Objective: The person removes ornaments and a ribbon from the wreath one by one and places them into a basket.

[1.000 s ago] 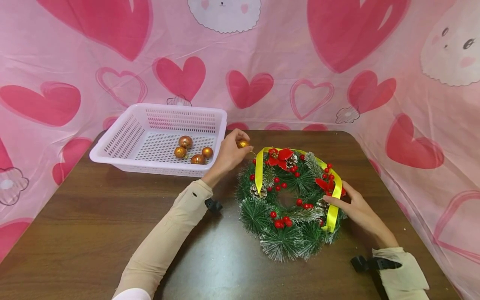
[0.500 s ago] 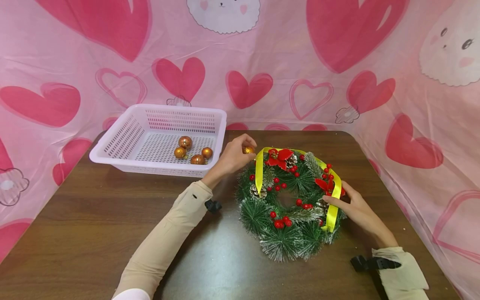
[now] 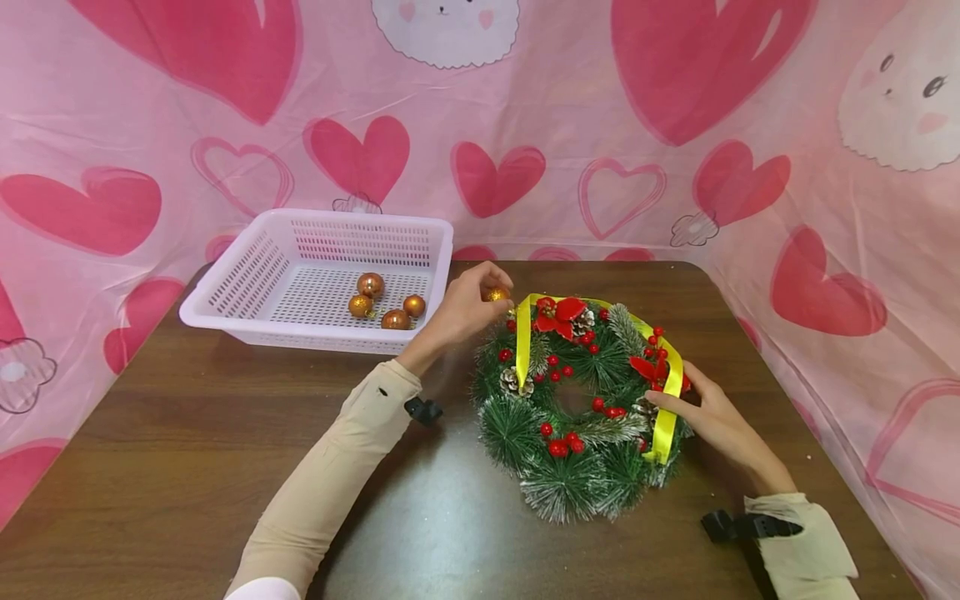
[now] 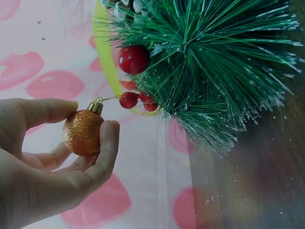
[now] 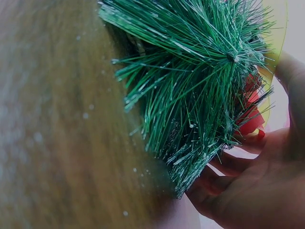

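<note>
A glittery gold bauble (image 4: 83, 132) is pinched between the thumb and fingers of my left hand (image 3: 463, 307), at the wreath's upper left edge. From its metal cap (image 4: 96, 105) a thin wire loop reaches to the red berries (image 4: 128, 100). The green wreath (image 3: 517, 425) lies on the table with pinecones, red flowers and a yellow ribbon (image 3: 522, 346) arched over it. My right hand (image 3: 716, 421) grips the wreath's right side, thumb on top by the ribbon and fingers round the outer edge. In the right wrist view, needles partly hide those fingers (image 5: 228, 164).
A white perforated basket (image 3: 315, 335) stands at the back left, beside my left forearm. Several copper and gold baubles (image 3: 371, 285) lie inside it. Pink heart-printed cloth (image 3: 555, 225) hangs behind and at the sides of the brown table (image 3: 187, 433).
My left hand has moved slightly right with the bauble, closer to the wreath. The ribbon's left strand has shifted a little right. The wreath and my right hand have stayed put.
</note>
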Action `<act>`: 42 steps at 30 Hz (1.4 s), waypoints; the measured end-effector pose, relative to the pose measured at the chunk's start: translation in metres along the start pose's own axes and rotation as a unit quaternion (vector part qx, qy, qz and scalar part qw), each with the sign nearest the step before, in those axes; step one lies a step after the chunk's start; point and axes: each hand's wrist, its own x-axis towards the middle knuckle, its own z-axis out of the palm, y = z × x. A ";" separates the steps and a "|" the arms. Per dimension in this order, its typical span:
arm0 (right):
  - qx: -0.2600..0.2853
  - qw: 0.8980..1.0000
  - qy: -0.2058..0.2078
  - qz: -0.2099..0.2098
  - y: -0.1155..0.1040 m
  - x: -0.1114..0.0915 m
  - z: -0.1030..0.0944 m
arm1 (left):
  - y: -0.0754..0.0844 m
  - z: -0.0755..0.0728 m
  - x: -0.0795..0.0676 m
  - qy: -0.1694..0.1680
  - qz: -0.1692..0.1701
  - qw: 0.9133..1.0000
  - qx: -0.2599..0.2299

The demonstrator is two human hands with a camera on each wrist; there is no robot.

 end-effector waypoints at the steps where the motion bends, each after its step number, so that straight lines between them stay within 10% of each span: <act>1: 0.001 1.000 0.000 0.001 0.000 0.000 0.000 | 0.000 0.000 0.000 0.001 0.001 1.000 0.002; 21: 0.008 1.000 0.003 -0.015 0.002 -0.001 0.002 | -0.004 0.000 0.002 0.045 0.024 0.996 0.076; 31: 0.005 1.000 0.001 -0.013 0.003 -0.001 0.001 | -0.010 0.010 -0.001 -0.112 0.127 0.977 0.130; 42: 0.009 1.000 -0.001 -0.016 0.003 0.000 0.002 | -0.010 0.008 0.000 -0.073 0.113 0.974 0.181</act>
